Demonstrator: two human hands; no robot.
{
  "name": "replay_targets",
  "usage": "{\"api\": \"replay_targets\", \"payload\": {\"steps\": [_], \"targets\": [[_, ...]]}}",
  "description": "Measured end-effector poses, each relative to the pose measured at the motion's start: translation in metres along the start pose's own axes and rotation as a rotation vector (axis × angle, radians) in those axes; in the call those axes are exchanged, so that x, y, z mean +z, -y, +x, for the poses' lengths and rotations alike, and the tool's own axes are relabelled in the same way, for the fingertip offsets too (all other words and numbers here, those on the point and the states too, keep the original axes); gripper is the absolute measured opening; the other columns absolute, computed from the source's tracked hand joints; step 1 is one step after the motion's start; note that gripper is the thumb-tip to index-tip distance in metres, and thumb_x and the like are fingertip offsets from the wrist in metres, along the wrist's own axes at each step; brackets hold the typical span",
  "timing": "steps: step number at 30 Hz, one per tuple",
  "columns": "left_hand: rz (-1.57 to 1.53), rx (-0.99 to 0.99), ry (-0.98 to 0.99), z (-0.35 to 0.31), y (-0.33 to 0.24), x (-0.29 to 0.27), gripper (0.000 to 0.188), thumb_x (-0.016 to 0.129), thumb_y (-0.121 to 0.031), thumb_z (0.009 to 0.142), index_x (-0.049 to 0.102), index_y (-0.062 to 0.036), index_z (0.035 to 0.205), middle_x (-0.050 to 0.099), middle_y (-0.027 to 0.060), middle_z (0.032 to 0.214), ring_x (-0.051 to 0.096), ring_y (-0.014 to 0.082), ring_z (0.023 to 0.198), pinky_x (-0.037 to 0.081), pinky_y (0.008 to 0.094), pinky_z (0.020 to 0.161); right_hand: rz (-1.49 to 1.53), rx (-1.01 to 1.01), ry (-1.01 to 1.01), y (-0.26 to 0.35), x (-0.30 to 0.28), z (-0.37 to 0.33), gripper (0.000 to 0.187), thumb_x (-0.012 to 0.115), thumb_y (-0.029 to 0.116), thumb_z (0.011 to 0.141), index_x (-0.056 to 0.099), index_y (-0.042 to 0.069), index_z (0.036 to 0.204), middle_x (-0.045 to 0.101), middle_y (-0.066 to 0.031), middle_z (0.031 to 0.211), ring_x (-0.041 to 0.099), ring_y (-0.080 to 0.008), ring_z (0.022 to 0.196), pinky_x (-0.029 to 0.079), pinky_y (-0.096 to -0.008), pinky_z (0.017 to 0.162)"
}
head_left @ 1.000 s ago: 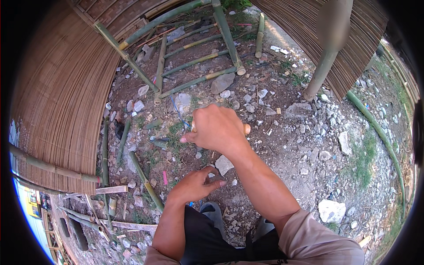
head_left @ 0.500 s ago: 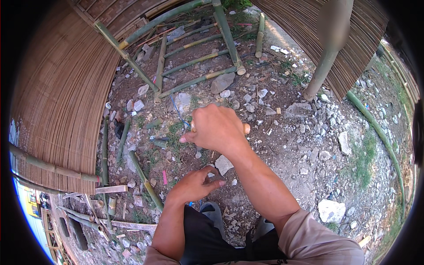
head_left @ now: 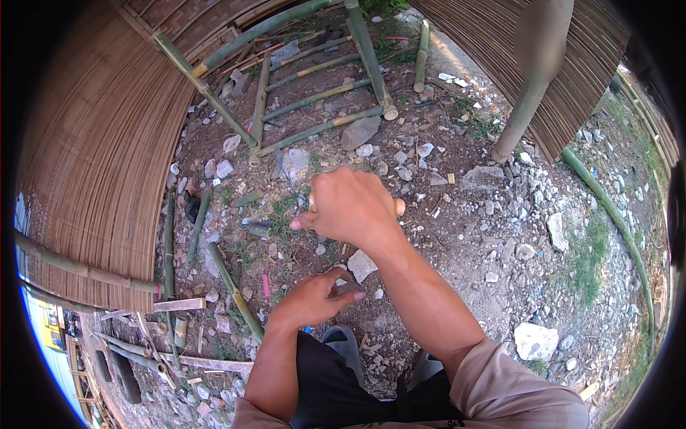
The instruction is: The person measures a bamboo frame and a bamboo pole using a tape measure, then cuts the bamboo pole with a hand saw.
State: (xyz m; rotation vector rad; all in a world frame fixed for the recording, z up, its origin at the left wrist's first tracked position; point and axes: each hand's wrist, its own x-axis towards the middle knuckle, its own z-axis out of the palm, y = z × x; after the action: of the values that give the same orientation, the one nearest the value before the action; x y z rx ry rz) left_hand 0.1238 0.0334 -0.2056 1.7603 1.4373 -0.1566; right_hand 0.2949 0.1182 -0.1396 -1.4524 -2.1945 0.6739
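Observation:
My right hand [head_left: 351, 204] is stretched out in front of me, its fingers closed around a pale wooden handle [head_left: 399, 207]. Only the handle's ends show on either side of the fist. Whatever tool it belongs to is hidden beneath the hand. Lower and to the left, my left hand [head_left: 314, 299] hangs above the ground by my knee. Its fingers are loosely curved, with a gap between thumb and forefinger and nothing visible in it. A pale angular stone [head_left: 362, 266] lies on the ground between my two arms.
A green bamboo frame with rungs [head_left: 318, 100] stands ahead. Slatted bamboo screens hang left [head_left: 100, 164] and right [head_left: 493, 57], the right one beside an upright bamboo post [head_left: 520, 118]. Cut bamboo pieces [head_left: 234, 292] and rubble litter the ground. A large white rock [head_left: 536, 342] lies to the right.
Almost nothing differs. Both hands keep the same pose, and the right fist still holds the handle in the same place.

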Motion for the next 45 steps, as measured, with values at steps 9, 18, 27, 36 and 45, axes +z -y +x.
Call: {"api": "replay_targets", "payload": {"steps": [9,18,27,36,45], "targets": [[-0.005,-0.003,0.007,0.0,0.001,0.0,0.06,0.072,-0.051,0.091,0.062,-0.003,0.125,0.072,0.0181,0.094,0.071,0.0288,0.089,0.053,0.0409,0.08,0.024,-0.012,-0.021,-0.002,0.005,0.002,0.052,0.085,0.049,0.073,0.074,-0.002,0.082,0.071,-0.022,0.078,0.072,-0.04,0.08,0.057,-0.0466,0.074],[-0.005,-0.06,0.053,0.001,-0.007,-0.008,0.06,0.072,-0.05,0.092,0.061,-0.0023,0.127,0.074,0.0181,0.096,0.071,0.0283,0.089,0.053,0.0405,0.082,0.018,-0.009,-0.024,-0.004,0.004,0.005,0.052,0.084,0.049,0.074,0.074,-0.002,0.082,0.071,-0.0219,0.077,0.073,-0.0397,0.081,0.057,-0.0466,0.075],[-0.053,-0.002,0.01,0.0,-0.002,0.001,0.052,0.071,-0.051,0.091,0.064,-0.0095,0.121,0.073,0.0221,0.102,0.072,0.0371,0.098,0.053,0.0433,0.087,0.027,0.001,-0.014,-0.006,0.004,0.001,0.053,0.083,0.05,0.075,0.073,-0.001,0.084,0.072,-0.0214,0.08,0.073,-0.0395,0.083,0.058,-0.047,0.076],[-0.032,0.027,-0.021,0.0,0.001,0.0,0.053,0.072,-0.052,0.09,0.064,-0.009,0.12,0.073,0.0219,0.099,0.071,0.0399,0.096,0.054,0.0455,0.085,0.016,-0.002,-0.026,-0.007,0.005,0.004,0.054,0.084,0.051,0.074,0.074,-0.001,0.083,0.072,-0.0212,0.078,0.073,-0.0389,0.081,0.058,-0.0464,0.075],[0.005,0.028,0.001,-0.005,-0.001,-0.004,0.062,0.071,-0.052,0.092,0.061,-0.0016,0.126,0.073,0.0206,0.099,0.072,0.0311,0.092,0.054,0.042,0.082,0.007,-0.003,-0.023,-0.002,0.004,0.004,0.054,0.084,0.052,0.074,0.074,0.0,0.082,0.072,-0.0207,0.078,0.073,-0.0387,0.079,0.058,-0.0464,0.074]]}}
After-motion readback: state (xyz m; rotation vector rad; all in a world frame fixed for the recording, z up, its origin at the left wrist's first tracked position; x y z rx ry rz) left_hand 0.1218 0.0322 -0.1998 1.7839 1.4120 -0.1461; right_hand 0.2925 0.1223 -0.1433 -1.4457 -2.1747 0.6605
